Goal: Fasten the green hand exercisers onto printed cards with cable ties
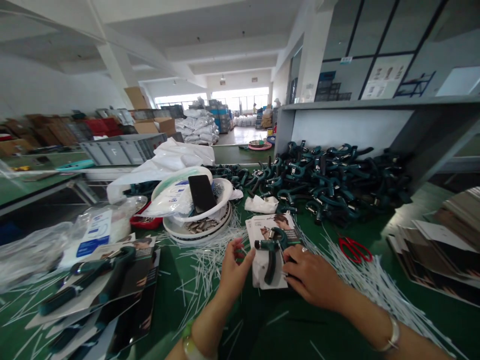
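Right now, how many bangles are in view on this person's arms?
2: a green-and-white bangle on the left wrist and a silver-coloured bangle on the right wrist. Others farther up could be out of frame.

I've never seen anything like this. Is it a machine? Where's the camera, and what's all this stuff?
No machine: these are a person's bare hands, seen by a camera worn on the head, looking forward and down. The right hand is at a dark green tool lying on printed cards; the left hand is beside their left edge. Whether either grips something thin is unclear. On the green table are a heap of similar tools, scattered white strips, red-handled scissors and a phone.
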{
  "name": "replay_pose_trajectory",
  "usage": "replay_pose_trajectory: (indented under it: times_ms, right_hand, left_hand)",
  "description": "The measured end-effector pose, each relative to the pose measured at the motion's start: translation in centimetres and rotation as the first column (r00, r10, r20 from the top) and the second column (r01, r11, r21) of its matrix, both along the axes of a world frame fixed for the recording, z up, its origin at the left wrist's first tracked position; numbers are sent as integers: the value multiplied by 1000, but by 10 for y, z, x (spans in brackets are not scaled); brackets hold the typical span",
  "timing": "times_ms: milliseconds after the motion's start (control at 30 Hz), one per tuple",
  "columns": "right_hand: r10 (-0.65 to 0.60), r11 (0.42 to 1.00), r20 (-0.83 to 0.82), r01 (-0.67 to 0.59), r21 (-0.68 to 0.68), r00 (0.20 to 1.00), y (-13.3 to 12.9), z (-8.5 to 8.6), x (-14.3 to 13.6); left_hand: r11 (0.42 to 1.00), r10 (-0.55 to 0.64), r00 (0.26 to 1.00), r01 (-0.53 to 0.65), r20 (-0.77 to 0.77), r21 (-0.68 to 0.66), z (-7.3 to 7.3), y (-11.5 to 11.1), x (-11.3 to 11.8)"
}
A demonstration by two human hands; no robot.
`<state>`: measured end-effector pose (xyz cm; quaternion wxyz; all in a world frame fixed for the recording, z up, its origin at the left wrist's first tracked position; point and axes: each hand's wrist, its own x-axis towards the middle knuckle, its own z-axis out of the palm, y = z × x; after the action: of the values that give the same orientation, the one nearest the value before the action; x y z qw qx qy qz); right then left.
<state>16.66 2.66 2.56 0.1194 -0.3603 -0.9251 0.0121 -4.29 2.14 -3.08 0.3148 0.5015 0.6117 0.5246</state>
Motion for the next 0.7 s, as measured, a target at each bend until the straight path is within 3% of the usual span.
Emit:
replay_pose_trajectory:
  times_ms: [67,133,233,333,500,600,700]
  right_hand:
    - [-1,999,7,0,54,1000,-2,-3,-5]
    - [21,994,-1,-20,107,1000,-2,-5,-12]
    - [43,988,-76,-31,151,996,-2,-8,-23]
    - [-16,993,-266,46,108,964,1,-14,-30]
    - [-153,987,-406,162,-13,901,4,-24,-38]
    - [-160,985,-397,172,-4,904,3,-27,-39]
    - [-156,987,-391,162,-20,907,3,-27,-39]
  left_hand:
    - [989,-142,987,145,78,-32,-6,-12,-5]
    - [980,-197,979,195,60,24,-10,-18,-5]
    - [969,-158,980,177,-120,169,-11,-17,-1]
    - [948,-108,948,189,-300,256,-10,-13,2]
    - [940,-69,850,231,-522,251,-4,-13,-1]
    - [937,-62,782,259,-620,233,-1,-14,-2]
    - [940,-41,761,249,-647,233,-1,-13,-3]
